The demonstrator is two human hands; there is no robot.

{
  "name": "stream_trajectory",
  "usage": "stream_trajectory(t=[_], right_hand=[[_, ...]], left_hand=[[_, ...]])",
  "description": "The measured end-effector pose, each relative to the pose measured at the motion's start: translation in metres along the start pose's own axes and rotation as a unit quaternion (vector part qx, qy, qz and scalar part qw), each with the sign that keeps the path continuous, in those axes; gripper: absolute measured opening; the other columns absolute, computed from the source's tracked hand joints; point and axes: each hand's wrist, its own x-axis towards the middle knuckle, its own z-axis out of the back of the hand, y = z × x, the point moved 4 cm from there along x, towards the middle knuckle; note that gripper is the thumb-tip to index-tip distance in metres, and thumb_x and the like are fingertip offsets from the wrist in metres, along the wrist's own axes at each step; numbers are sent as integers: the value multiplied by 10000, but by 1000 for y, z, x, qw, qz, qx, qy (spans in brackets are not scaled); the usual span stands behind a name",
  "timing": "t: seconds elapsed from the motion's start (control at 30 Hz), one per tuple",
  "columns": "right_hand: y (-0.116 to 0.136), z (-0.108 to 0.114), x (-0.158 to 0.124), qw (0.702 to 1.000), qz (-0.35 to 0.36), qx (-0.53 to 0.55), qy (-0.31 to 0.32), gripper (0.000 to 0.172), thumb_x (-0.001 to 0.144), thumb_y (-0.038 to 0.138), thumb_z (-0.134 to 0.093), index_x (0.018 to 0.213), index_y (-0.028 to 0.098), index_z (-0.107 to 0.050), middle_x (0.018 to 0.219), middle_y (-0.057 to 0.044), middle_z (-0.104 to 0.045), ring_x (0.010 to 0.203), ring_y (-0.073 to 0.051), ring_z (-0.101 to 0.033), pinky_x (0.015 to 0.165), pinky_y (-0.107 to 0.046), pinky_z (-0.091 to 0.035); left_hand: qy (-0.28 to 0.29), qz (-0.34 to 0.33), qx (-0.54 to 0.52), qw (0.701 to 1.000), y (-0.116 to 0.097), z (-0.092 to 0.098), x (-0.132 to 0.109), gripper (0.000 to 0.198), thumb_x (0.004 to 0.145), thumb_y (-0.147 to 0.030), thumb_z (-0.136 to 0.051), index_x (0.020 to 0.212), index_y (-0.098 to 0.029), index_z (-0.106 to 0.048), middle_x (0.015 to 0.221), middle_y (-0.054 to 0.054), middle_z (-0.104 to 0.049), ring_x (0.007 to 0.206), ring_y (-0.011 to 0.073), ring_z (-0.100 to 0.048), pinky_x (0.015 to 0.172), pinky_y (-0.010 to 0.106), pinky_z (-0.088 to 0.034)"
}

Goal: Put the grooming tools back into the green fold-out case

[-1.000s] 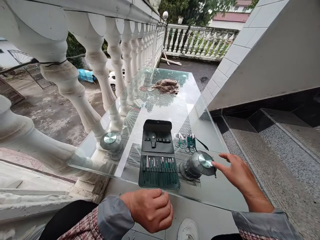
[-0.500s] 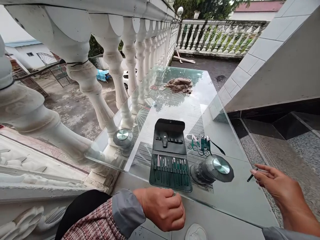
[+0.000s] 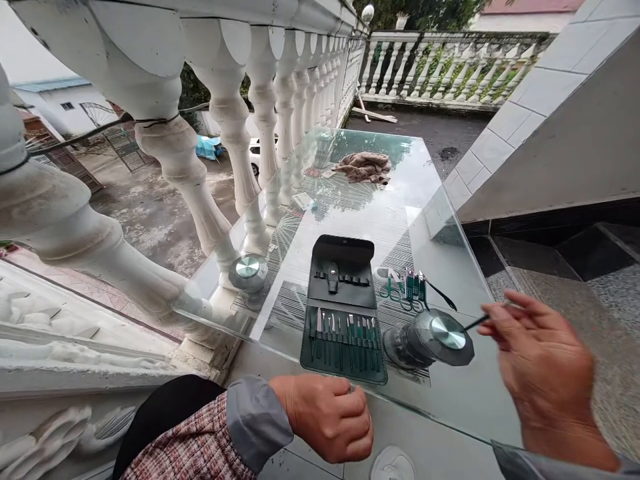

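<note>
A dark green tool case [image 3: 343, 313] lies open on the glass table [image 3: 380, 200], with several slim tools in its lower half. My right hand [image 3: 543, 363] hovers at the table's right edge, pinching a thin black tool [image 3: 476, 323] that points toward a round metal table fitting [image 3: 430, 339]. My left hand [image 3: 327, 417] is a closed fist resting at the table's near edge, below the case. A small cluster of green-handled scissors and tools [image 3: 407, 288] lies just right of the case.
White stone balusters [image 3: 200, 133] line the table's left side. A brown cloth [image 3: 366, 167] lies at the far end. A second metal fitting [image 3: 249, 271] sits at the left edge. A tiled wall [image 3: 550, 113] and stone steps [image 3: 550, 260] rise on the right.
My right hand left the metal fitting, swung out to the right with a thin black tool, and now comes back toward the fitting. The left fist has stayed put.
</note>
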Motion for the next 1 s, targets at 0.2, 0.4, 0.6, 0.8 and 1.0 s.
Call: stream_trajectory(t=[0.2,0.4,0.6,0.8,1.0], right_hand=[[3,-83,-32,980,-41,78,176,445,661,398,-713,1031,193,-573,758,-4,-597,547,-100,-539,514,-257,-471],[5,-127,-50,959,-81,62,266,432,634,438,-707,954,177,-578,692,30,-566,478,-85,-519,466,-248,-470],[-3,-139,-55,953,-80,28,291,442,659,439,-677,993,168,-574,730,15,-574,504,-85,-525,485,-246,-482],[-3,-142,-58,952,-57,12,299,418,684,429,-652,1000,166,-578,718,16,-570,506,-91,-535,495,-251,-493],[-2,-144,-60,949,-56,-7,310,373,690,405,-625,975,165,-602,710,15,-566,524,-98,-533,498,-256,-499]], left_hand=[[27,-6,-8,1000,0,0,1,144,820,-236,-545,722,-135,-574,750,68,-601,719,168,-590,539,258,-450],[3,6,8,1000,3,4,-2,154,813,-219,-527,734,-119,-613,747,66,-609,724,174,-602,532,257,-454],[14,78,67,995,12,9,-9,162,837,-215,-500,835,-108,-620,849,84,-637,848,209,-616,617,288,-494],[30,104,79,991,16,9,-10,143,835,-187,-494,831,-94,-602,793,79,-631,770,183,-616,594,271,-484],[56,112,79,989,16,7,-9,145,845,-184,-481,846,-99,-599,767,67,-616,700,156,-595,565,260,-466]])
